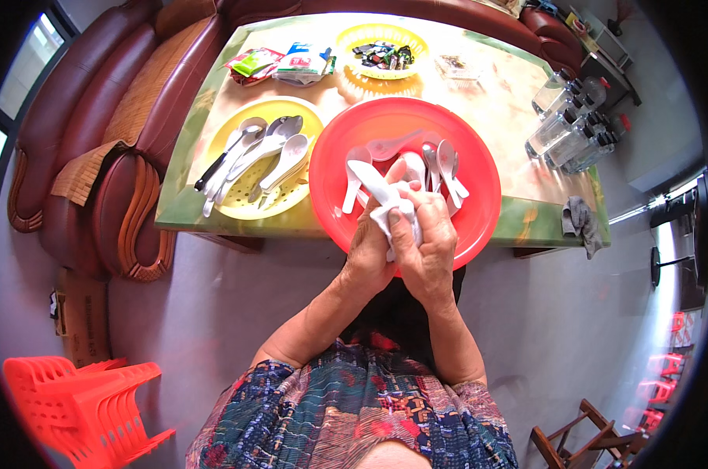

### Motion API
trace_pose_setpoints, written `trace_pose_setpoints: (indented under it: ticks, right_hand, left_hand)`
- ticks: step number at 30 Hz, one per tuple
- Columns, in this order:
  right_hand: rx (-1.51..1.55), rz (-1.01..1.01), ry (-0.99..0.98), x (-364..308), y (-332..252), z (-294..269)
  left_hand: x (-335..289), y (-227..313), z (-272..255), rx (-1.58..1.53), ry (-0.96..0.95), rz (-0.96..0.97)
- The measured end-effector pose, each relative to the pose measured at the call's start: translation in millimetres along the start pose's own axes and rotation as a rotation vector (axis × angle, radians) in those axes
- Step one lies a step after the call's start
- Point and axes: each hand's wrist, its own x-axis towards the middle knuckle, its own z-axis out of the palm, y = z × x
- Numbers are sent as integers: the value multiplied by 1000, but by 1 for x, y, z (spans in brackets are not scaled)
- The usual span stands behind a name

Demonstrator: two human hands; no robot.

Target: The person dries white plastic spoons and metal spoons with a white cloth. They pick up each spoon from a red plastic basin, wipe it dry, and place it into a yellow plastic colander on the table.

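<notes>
Over the near half of a red basin (483, 199) my two hands are close together. A white soup spoon (372, 181) pokes up from between them, pointing up and to the left. My left hand (367, 248) is closed around the spoon's lower part, which is hidden. With fingers closed, my right hand (430, 238) presses a white cloth (402, 216) against the spoon. Several white and metal spoons (446, 162) lie in the basin beyond my hands. To the left, a yellow perforated basket (303, 119) holds more spoons (285, 166), white and metal, some with dark handles.
Farther back on the table (479, 109) are snack packets (303, 64), a yellow basket (346, 39) of small wrapped items and a clear tray (457, 68). Clear bottles (561, 129) stand at the right. A grey rag (581, 223) hangs over the near edge. Red stools (80, 406) are stacked lower left.
</notes>
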Motion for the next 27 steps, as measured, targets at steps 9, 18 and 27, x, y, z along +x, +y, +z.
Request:
trace_pose_setpoints:
  ticks: [9,18,27]
  right_hand:
    - [-87,-33,-153,-20,-2,-7]
    - [-184,-23,-283,-34,-4,-12]
    - [-104,50,-137,-27,8,-21]
  left_hand:
    - [2,14,5,139,203,12]
    - [9,44,-21,195,346,59]
    - [46,133,-134,1483,474,384]
